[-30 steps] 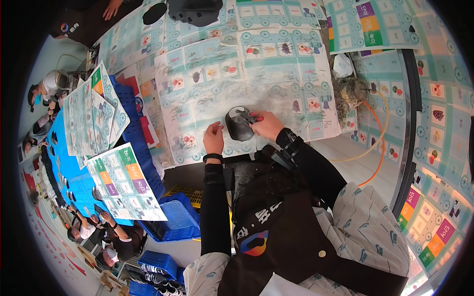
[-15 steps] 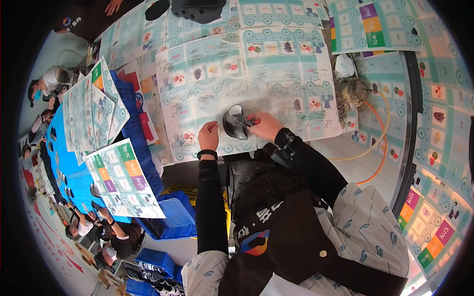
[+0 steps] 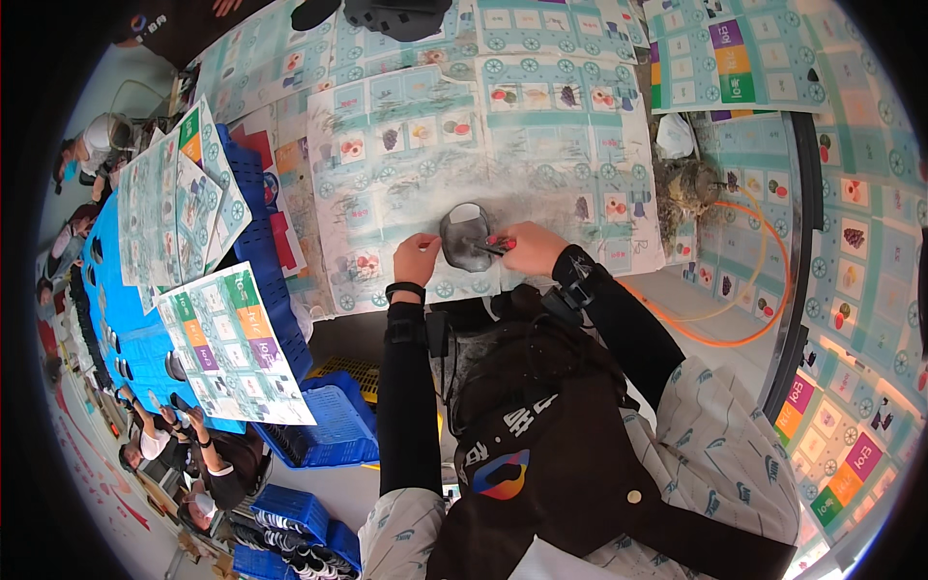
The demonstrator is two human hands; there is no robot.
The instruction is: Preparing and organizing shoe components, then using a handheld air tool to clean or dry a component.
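A dark grey, rounded piece with a shiny surface and a pale patch at its far end point(image 3: 466, 253) lies on the dusty printed sheet near the table's front edge. My left hand point(image 3: 416, 259) is at its left side with fingers curled in, the fingertips at or very close to the rim. From the right, my right hand point(image 3: 534, 248) grips a small tool with a red and black handle point(image 3: 500, 244). The tool's dark tip reaches over the piece's right side; its exact kind is too small to make out.
Printed sheets point(image 3: 406, 106) cover the table, with black items point(image 3: 396, 17) at its far edge. A blue crate point(image 3: 253, 227) stands at left, more sheets beside it. A white bag point(image 3: 674, 135) and an orange hose point(image 3: 788, 280) are at right. Other people work at far left.
The dark piece has turned and now lies flatter, its rounded face showing more. My left hand has moved slightly right to its edge; the right hand and tool have shifted a little right.
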